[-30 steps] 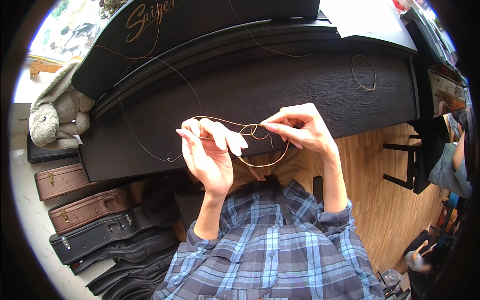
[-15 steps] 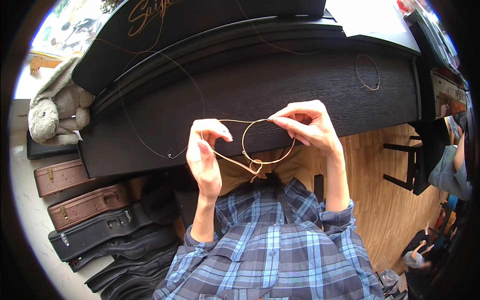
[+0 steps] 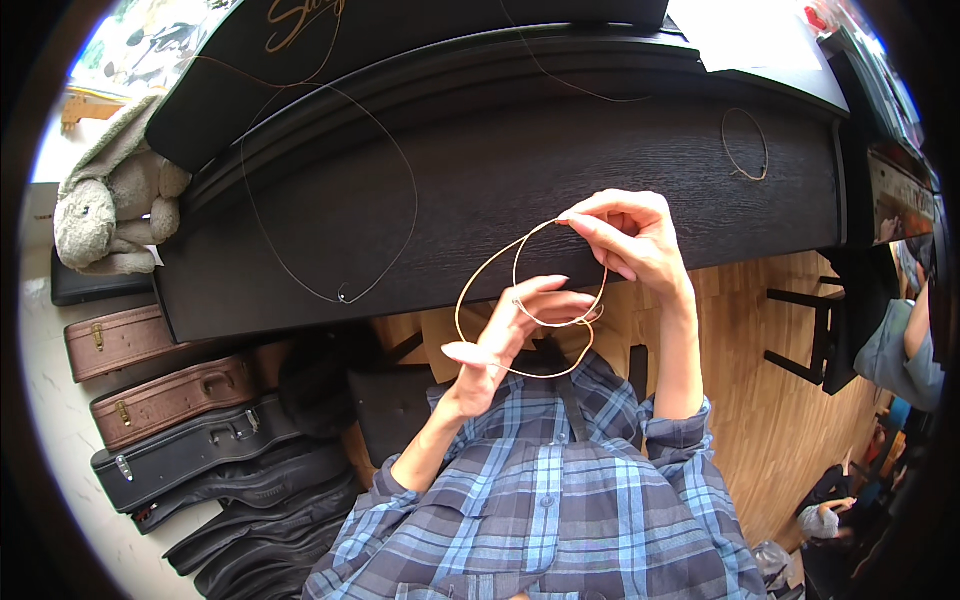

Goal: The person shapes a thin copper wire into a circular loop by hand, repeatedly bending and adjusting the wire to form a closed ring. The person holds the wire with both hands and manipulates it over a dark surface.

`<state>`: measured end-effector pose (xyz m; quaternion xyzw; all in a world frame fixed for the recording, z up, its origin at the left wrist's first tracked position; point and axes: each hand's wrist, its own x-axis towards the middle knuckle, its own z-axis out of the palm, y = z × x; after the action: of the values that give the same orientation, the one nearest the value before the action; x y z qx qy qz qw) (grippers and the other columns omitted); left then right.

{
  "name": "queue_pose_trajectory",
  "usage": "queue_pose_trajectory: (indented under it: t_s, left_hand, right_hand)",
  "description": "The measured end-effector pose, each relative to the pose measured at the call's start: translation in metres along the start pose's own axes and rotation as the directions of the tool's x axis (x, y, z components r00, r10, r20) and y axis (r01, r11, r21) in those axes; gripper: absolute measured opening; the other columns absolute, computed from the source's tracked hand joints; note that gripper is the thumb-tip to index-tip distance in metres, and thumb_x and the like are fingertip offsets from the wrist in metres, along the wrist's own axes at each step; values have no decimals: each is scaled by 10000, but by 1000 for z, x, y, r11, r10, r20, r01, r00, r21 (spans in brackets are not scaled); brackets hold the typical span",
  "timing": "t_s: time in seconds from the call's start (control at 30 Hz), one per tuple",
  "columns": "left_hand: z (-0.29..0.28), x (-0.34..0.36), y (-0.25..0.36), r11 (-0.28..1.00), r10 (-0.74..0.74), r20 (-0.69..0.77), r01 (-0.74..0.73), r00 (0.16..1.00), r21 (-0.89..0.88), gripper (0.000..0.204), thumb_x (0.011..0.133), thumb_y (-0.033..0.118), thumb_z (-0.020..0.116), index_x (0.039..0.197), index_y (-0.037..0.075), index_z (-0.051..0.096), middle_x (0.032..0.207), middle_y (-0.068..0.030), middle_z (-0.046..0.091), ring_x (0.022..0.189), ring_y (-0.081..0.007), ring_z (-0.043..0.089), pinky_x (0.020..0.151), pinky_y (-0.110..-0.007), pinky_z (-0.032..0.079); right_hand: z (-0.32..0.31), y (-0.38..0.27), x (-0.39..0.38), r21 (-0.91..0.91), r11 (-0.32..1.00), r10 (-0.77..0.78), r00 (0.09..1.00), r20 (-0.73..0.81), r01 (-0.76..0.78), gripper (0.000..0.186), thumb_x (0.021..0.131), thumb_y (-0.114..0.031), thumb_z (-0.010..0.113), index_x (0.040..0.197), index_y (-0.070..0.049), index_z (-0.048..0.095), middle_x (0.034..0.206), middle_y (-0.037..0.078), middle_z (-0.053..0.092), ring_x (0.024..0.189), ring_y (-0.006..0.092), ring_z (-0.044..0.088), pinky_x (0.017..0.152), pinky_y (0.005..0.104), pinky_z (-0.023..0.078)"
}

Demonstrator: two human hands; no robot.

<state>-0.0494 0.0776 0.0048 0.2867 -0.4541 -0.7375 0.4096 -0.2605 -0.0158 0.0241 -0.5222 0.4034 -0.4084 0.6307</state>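
Note:
My right hand (image 3: 630,240) pinches a thin golden string (image 3: 458,318) at the top, and the string hangs from it in two overlapping loops. My left hand (image 3: 500,345) is lower, its fingers spread beside and partly behind the loops, touching them without a clear grip. Both hands are in front of a black piano (image 3: 480,165). On its dark surface lie a large thin wire loop (image 3: 415,190), a small string coil (image 3: 765,150) and a loose strand (image 3: 565,80).
A grey plush rabbit (image 3: 90,225) sits at the piano's left end, above brown and black instrument cases (image 3: 170,400). White paper (image 3: 760,35) lies at the back right. A black stool (image 3: 800,360) stands on the wooden floor (image 3: 740,430), near another person's arm (image 3: 915,340).
My right hand has risen and moved right with the string. My left hand has moved right and down, loosening its hold, and the string now hangs in wider loops.

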Motion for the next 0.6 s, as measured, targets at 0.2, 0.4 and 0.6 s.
queue_pose_trajectory:
  t_s: [0.2, 0.4, 0.6]
  left_hand:
    - [3, -1, -19, 977, 2, 82, 16, 997, -213, 1382, 621, 1041, 60, 1486, 18, 396, 1247, -227, 626, 1041, -277, 629, 905, -369, 449]
    - [-9, -9, -31, 931, 98, -8, -95, 995, -353, 1207, 735, 994, 128, 1283, -8, 517, 845, -27, 465, 746, -142, 436, 730, -321, 403]
    - [-20, -25, -24, 940, -4, -100, -30, 995, -340, 950, 947, 819, 202, 1280, -15, 512, 811, 1, 409, 701, -116, 381, 676, -290, 367]
  right_hand:
    - [0, 0, 1, 10, 1000, 2, 1000, 8, -2, 152, 955, -131, 721, 1055, -26, 767, 607, -24, 595, 427, 0, 436, 405, 182, 304]
    - [0, -1, 0, 5, 1000, 4, 1000, -4, -4, 154, 955, -131, 722, 1058, -26, 765, 613, -21, 600, 434, -1, 448, 404, 177, 307]
    - [-1, 0, 0, 1, 1000, 20, 1000, 11, -20, 157, 958, -143, 722, 1053, -24, 763, 617, -16, 603, 443, -5, 455, 408, 168, 305]
